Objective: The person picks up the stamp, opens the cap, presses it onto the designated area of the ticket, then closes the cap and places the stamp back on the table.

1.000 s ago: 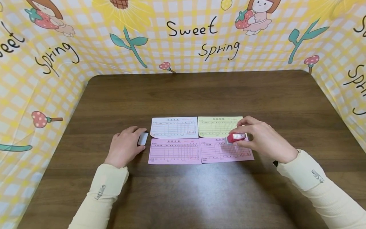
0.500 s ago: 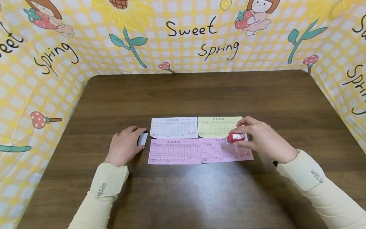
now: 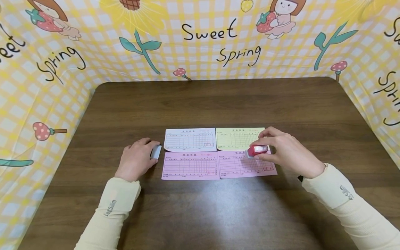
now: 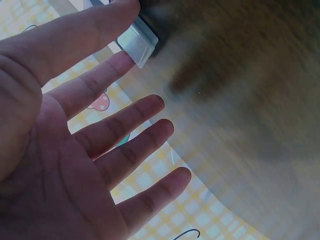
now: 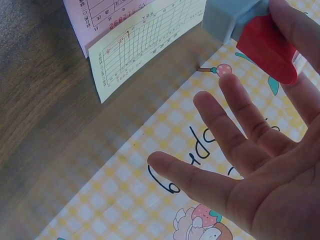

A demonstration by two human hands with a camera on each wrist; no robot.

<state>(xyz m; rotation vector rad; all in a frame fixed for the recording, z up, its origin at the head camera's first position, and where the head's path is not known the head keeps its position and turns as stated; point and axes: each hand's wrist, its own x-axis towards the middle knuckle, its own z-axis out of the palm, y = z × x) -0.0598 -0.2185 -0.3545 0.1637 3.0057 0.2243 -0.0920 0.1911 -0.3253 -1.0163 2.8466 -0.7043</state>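
Between thumb and index finger, my right hand [image 3: 282, 149] pinches a red stamp [image 3: 258, 150] with a grey end [image 5: 220, 20]. It is held over the yellow receipt slip [image 3: 231, 136] and the right pink slip [image 3: 237, 166]; the head view cannot tell whether it touches them. The other right fingers are spread. My left hand [image 3: 137, 159] pinches a pale grey stamp cap [image 4: 136, 42] by the table, left of the slips. Red marks show at the lower right of the white slip [image 3: 187, 140] and both pink slips, including the left one [image 3: 187, 166]. My hand hides the yellow slip's corner.
The slips lie edge to edge in two rows on a dark wooden table [image 3: 200, 104]. A yellow checked cloth [image 3: 206, 66] with printed flowers and words stands around the table's back and sides.
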